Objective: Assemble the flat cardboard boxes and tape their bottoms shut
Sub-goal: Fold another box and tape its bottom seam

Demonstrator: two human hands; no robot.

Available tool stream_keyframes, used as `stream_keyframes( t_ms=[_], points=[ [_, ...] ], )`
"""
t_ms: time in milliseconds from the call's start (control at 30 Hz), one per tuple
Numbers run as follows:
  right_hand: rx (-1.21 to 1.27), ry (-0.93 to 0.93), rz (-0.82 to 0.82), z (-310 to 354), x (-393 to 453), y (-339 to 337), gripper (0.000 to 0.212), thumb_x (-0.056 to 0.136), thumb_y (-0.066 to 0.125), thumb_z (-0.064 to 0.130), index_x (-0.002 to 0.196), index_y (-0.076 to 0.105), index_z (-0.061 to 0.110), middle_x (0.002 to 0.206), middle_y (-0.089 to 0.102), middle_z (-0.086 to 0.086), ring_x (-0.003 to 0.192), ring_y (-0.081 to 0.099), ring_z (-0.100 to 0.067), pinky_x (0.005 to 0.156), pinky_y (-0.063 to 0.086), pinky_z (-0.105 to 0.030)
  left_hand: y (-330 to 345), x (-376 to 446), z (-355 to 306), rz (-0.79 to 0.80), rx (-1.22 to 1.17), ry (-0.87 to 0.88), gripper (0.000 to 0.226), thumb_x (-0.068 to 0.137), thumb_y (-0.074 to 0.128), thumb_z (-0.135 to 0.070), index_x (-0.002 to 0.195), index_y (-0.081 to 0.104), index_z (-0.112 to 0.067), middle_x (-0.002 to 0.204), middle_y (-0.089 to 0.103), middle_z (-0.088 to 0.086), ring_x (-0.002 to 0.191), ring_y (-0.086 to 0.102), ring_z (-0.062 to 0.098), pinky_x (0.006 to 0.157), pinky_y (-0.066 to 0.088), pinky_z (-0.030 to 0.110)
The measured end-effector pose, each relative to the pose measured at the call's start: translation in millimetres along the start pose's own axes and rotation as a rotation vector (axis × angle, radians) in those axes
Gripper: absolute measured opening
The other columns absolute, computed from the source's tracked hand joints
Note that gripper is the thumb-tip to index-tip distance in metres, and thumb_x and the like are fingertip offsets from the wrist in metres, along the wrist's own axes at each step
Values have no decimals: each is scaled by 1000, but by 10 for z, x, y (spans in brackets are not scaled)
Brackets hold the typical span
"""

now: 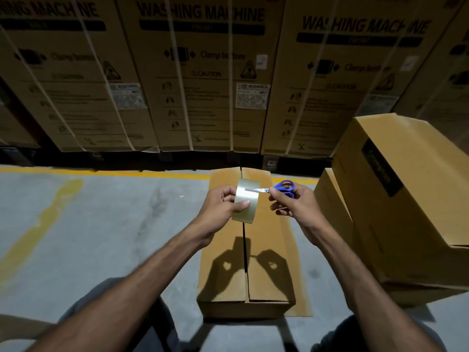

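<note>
Two hands busy above an untaped box

Both hands are raised over a long cardboard box (264,250) that lies on the grey floor (101,224). The left hand (218,207) is closed around a roll of clear tape (245,203), thumb pressed on its outer face. The right hand (295,201) grips blue-handled scissors (278,188), fingers curled through and around the handles; the blade tips touch the upper part of the roll.

The box's two top flaps are folded shut and meet along a middle seam that shows no tape. What is inside cannot be seen. More brown boxes (406,199) are stacked just beside it on the right. Behind a yellow floor line (101,172) stand tall strapped washing machine cartons (203,72).
</note>
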State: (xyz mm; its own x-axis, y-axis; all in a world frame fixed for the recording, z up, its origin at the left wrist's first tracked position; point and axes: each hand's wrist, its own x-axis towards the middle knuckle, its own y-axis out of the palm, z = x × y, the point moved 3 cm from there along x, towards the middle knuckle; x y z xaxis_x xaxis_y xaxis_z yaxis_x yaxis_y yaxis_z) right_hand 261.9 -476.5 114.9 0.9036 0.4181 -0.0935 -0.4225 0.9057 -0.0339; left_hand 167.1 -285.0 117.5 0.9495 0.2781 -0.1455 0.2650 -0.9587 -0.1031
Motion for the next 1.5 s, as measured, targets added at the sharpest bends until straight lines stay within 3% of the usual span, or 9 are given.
stream_keyframes(
  t_ms=[300, 533, 733, 900, 1033, 1100, 1200, 1333, 1500],
  points=[
    [-148, -65, 86, -8, 440, 60, 31, 84, 87, 28, 105, 72, 10, 93, 74, -15, 75, 74, -22, 71, 56, -33, -188, 382, 129, -37, 28, -9, 12, 97, 71, -14, 109, 71, -11, 103, 79, -1, 107, 69, 25, 93, 54, 48],
    [-236, -209, 136, 50, 705, 196, 23, 87, 86, 17, 101, 69, 9, 96, 71, -16, 76, 73, -26, 65, 56, -23, -300, 596, 139, -76, -11, 19, 7, 96, 71, -13, 100, 70, -7, 99, 78, 3, 102, 69, 28, 81, 50, 37],
    [-483, -292, 156, 42, 901, 292, 19, 88, 85, 40, 89, 77, 23, 86, 72, 3, 80, 68, -17, 68, 57, -38, -330, 676, 88, -91, 8, 34, 3, 96, 71, -9, 99, 71, -10, 97, 78, 1, 97, 71, 20, 76, 53, 29],
    [-618, -347, 174, 61, 937, 311, 20, 89, 81, 45, 91, 80, 25, 84, 71, 10, 80, 65, -10, 65, 50, -24, -365, 702, 72, -113, 85, 57, 4, 96, 72, -11, 100, 71, -13, 97, 76, 0, 95, 71, 17, 81, 58, 36],
    [-592, -280, 244, 66, 908, 306, 19, 93, 78, 43, 86, 78, 25, 78, 72, 4, 74, 67, -14, 67, 57, -40, -355, 685, 70, -97, 103, 65, 3, 96, 73, -17, 96, 71, -14, 94, 76, 2, 94, 71, 24, 80, 55, 39],
    [-559, -245, 277, 85, 895, 296, 20, 95, 76, 40, 86, 78, 22, 76, 73, 1, 71, 69, -16, 65, 56, -37, -349, 671, 51, -87, 111, 62, 7, 97, 73, -20, 97, 72, -14, 92, 76, 3, 93, 71, 25, 80, 56, 42],
    [-514, -220, 295, 92, 867, 287, 21, 97, 75, 35, 86, 77, 18, 75, 73, 0, 69, 68, -14, 63, 52, -29, -323, 653, 27, -63, 108, 60, 9, 98, 72, -23, 100, 73, -14, 92, 78, 3, 93, 73, 25, 85, 58, 51],
    [-462, -178, 311, 82, 851, 266, 19, 99, 73, 32, 85, 76, 20, 76, 71, 0, 70, 68, -15, 66, 54, -28, -285, 638, 9, -87, 98, 56, 17, 97, 73, -28, 108, 65, -17, 94, 80, 0, 92, 74, 21, 85, 59, 49],
    [-507, -211, 309, 85, 831, 248, 20, 100, 71, 34, 82, 74, 25, 76, 71, -2, 69, 69, -19, 68, 61, -39, -260, 643, 58, -76, 66, 44, 43, 95, 76, -30, 130, 52, -38, 97, 80, -1, 93, 74, 19, 82, 61, 41]
  ],
)
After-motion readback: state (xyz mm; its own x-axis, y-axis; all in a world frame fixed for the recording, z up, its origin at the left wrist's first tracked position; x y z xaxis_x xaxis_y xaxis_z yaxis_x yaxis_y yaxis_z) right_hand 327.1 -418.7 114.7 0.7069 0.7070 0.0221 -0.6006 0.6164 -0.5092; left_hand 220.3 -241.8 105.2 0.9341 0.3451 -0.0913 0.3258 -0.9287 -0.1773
